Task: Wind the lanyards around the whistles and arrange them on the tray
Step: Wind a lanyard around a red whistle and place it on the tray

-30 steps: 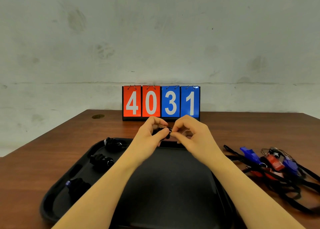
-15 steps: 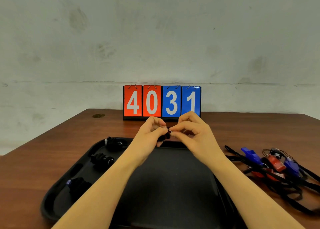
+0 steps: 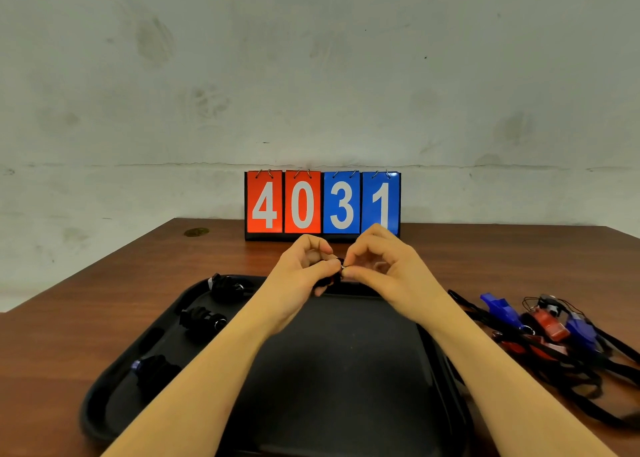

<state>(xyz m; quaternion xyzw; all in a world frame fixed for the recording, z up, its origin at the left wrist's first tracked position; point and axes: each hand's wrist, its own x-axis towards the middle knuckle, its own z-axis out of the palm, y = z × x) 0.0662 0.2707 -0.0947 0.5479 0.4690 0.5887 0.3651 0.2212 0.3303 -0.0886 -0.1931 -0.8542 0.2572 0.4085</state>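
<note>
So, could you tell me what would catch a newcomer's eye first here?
Probably the red and blue scoreboard reading 4031, standing at the table's far edge. Just in front, the left hand and right hand pinch a small dark whistle above the black tray; loose whistles lie tangled to its right.

Tray [image 3: 114,401] on the tabletop [image 3: 86,304] in front, three wound whistles [image 3: 202,319] in a column along its left side, hands [image 3: 341,273] above its far edge, scoreboard [image 3: 322,203] behind, loose whistles and lanyards [image 3: 554,335] right of the tray
</note>
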